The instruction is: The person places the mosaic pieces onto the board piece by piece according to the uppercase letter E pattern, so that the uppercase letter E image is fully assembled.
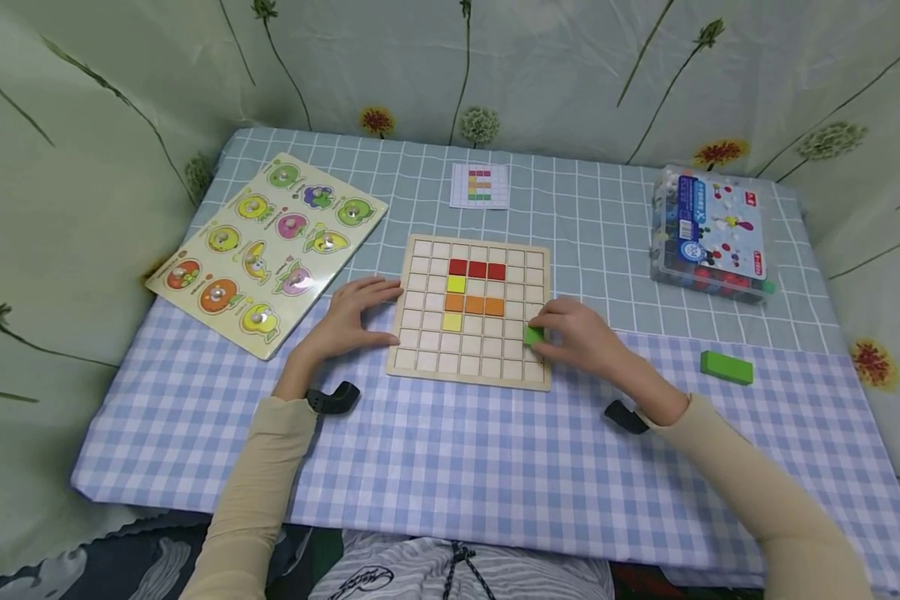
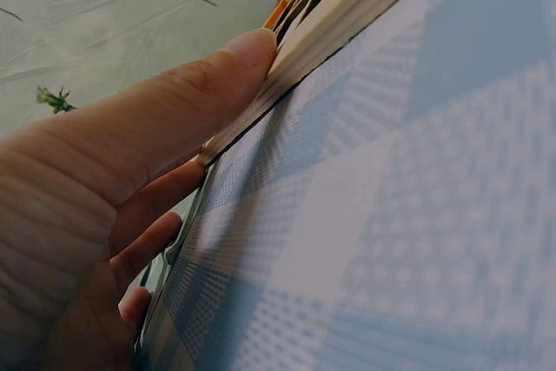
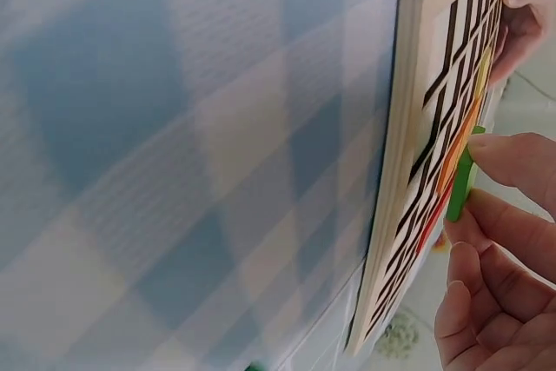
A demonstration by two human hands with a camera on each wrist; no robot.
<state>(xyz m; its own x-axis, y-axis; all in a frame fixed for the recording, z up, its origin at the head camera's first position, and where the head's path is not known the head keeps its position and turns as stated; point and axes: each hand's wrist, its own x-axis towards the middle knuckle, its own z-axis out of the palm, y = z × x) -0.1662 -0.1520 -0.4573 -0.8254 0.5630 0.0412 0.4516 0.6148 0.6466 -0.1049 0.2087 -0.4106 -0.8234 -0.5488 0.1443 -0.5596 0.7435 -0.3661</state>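
A wooden grid board (image 1: 420, 360) lies on the table, holding red tiles (image 1: 477, 270), orange tiles (image 1: 474, 305) and two yellow tiles (image 1: 456, 284). My right hand (image 1: 581, 333) pinches a small green square tile (image 1: 532, 335) between thumb and fingers at the board's right side. In the right wrist view the green tile (image 3: 463, 178) stands on edge in that pinch, close over the board. My left hand (image 1: 354, 317) rests at the board's left edge, thumb and fingers spread and touching it. The left wrist view shows the thumb (image 2: 187, 102) against the board's side.
A pattern card (image 1: 480, 186) lies behind the board. To the left is a fruit puzzle board (image 1: 307, 287) with knobs. At the right stand a clear plastic box (image 1: 708, 233) of colourful parts and a green block (image 1: 727, 367). A checked cloth (image 1: 450, 467) covers the table's front.
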